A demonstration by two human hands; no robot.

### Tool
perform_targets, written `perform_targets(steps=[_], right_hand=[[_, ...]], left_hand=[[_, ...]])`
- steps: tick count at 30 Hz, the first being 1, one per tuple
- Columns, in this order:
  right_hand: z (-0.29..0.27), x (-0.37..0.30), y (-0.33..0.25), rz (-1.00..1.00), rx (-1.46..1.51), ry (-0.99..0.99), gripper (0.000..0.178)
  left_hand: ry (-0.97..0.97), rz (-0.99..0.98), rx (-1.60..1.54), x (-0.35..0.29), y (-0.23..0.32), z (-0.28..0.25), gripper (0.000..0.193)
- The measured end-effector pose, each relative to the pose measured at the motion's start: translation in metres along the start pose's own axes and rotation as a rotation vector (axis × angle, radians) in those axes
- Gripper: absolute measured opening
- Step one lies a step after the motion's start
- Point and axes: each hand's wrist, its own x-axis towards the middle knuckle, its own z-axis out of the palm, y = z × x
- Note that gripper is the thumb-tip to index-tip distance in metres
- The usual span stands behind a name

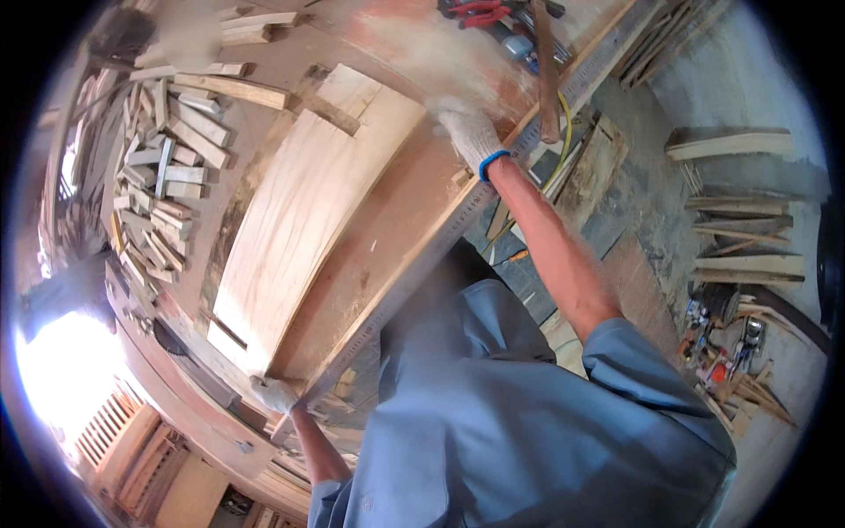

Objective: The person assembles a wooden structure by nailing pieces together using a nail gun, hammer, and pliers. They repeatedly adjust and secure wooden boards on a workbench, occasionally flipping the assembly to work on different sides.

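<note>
A pale, slightly curved wooden panel (312,207) lies on the brown workbench (352,286). It has a notch near its far end and a slot near its near-left end. My left hand (276,394), in a white knit glove, closes on the panel's near-left corner; its fingertips are partly hidden. At the far right end of the panel is my right hand (469,132), also in a white glove, with a blue cuff. Motion smears its fingers beside the panel's edge, so their grip cannot be made out.
A metal ruler strip (475,195) runs along the bench's near edge. Short wood offcuts (176,167) are heaped on the left. A wooden stick (546,75) and red-handled pliers (475,11) lie at the far right. Boards (731,145) and tools (717,352) lie on the floor at right.
</note>
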Motion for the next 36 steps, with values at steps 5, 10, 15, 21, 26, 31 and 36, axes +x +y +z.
perform_targets(steps=[5, 10, 15, 21, 26, 31, 36], right_hand=[[0.001, -0.004, -0.010, 0.026, -0.125, -0.009, 0.037], [0.011, 0.003, 0.013, -0.309, -0.627, 0.032, 0.032], [-0.003, 0.015, 0.015, -0.436, -0.897, -0.041, 0.033], [-0.008, 0.019, 0.005, -0.372, -0.986, -0.059, 0.032], [-0.015, 0.036, 0.010, -0.295, -0.982, -0.063, 0.030], [-0.011, 0.034, 0.004, -0.282, -1.057, -0.055, 0.032], [-0.005, 0.032, 0.004, -0.311, -1.079, -0.018, 0.034]], left_hand=[[-0.027, -0.046, 0.031, -0.006, 0.031, -0.007, 0.037], [-0.106, 0.053, 0.059, 0.005, -0.040, 0.007, 0.046], [-0.250, 0.163, 0.059, 0.012, -0.043, 0.011, 0.053], [-0.094, 0.159, -0.036, 0.016, -0.024, -0.012, 0.032], [-0.204, 0.115, -0.130, 0.016, -0.007, -0.028, 0.033], [-0.119, 0.284, -0.131, 0.013, -0.011, -0.027, 0.039], [-0.060, 0.348, -0.093, 0.014, -0.031, -0.016, 0.041]])
